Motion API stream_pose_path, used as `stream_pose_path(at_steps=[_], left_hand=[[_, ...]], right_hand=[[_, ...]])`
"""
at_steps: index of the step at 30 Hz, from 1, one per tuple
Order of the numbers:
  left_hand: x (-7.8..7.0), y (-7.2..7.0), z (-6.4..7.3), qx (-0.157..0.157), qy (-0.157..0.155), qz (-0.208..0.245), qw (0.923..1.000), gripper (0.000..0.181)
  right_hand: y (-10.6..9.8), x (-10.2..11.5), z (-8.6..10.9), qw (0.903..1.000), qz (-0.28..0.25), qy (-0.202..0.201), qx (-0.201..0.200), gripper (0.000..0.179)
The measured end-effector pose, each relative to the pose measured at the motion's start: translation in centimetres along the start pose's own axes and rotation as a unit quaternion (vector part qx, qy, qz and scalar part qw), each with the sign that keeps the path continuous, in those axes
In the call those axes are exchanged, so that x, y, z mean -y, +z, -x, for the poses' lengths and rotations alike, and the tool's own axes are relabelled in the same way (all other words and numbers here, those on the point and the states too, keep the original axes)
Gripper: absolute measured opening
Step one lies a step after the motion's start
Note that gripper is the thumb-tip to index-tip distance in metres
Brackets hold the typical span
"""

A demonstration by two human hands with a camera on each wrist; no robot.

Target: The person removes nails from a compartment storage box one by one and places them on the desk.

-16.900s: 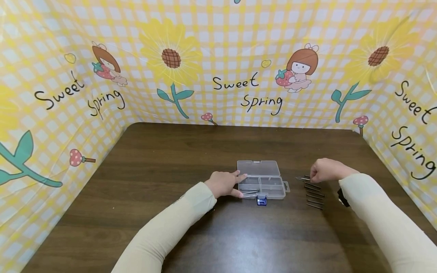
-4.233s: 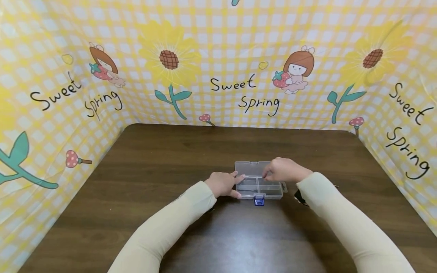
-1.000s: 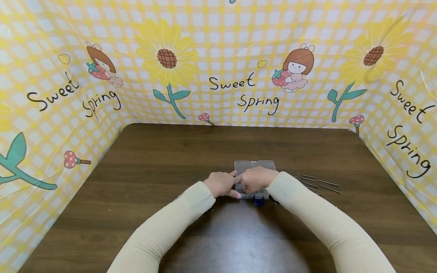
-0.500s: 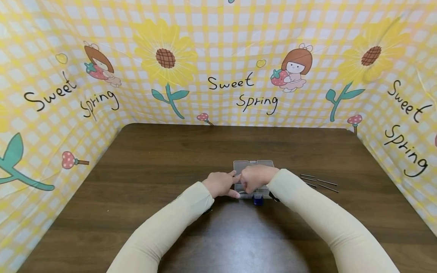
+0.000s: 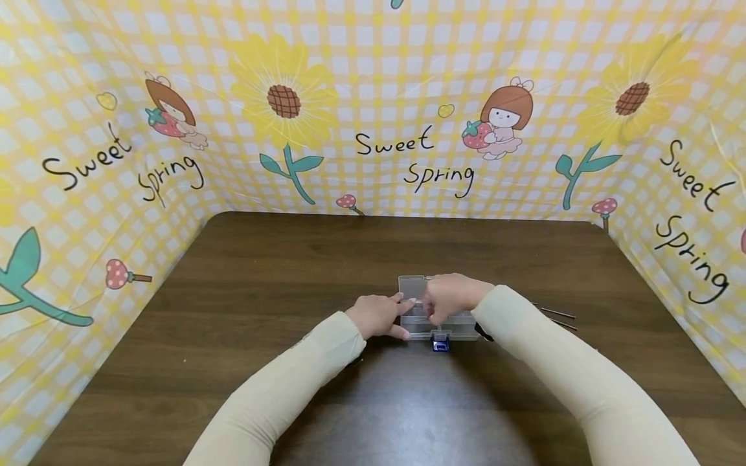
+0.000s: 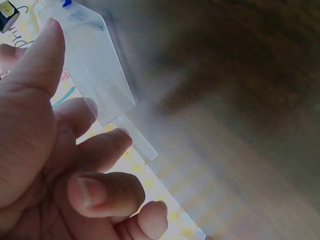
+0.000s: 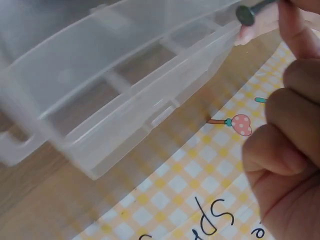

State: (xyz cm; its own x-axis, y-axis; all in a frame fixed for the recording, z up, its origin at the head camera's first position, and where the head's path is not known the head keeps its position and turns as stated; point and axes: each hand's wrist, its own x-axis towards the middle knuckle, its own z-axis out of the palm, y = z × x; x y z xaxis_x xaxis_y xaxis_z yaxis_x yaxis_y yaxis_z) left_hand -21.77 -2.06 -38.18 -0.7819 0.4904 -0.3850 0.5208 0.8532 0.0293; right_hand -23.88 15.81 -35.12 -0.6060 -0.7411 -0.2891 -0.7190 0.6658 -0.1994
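A clear plastic compartment box lies on the table with its lid folded back and a blue latch at its front. At the box's left end my left hand rests with thumb and forefinger spread along the edge. Over the box's compartments is my right hand, fingers curled. In the right wrist view it pinches a dark nail by the shank, flat head showing. The left wrist view has the left thumb against the box's side and the other fingers loosely bent.
To the right of the box, metal nails lie on the brown table, partly hidden by the right sleeve. A yellow checked cloth walls the table's back and both sides.
The row of nails seen right of the box earlier has thinned and lies differently. The right hand came over the box, then shifted slightly right within the last half second. The left hand stays put.
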Motion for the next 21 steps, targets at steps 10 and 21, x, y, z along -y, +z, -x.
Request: stream_pose_path(at_steps=[10, 21], left_hand=[[0.2, 0.0, -0.1, -0.009, 0.003, -0.002, 0.9999, 0.077], [0.0, 0.1, 0.0, 0.0, 0.008, 0.008, 0.9999, 0.076]], right_hand=[[0.3, -0.8, 2.4, 0.9978, -0.004, -0.007, -0.066, 0.005], [1.4, -3.8, 5.7, 0.9939, -0.034, 0.026, -0.102, 0.005]])
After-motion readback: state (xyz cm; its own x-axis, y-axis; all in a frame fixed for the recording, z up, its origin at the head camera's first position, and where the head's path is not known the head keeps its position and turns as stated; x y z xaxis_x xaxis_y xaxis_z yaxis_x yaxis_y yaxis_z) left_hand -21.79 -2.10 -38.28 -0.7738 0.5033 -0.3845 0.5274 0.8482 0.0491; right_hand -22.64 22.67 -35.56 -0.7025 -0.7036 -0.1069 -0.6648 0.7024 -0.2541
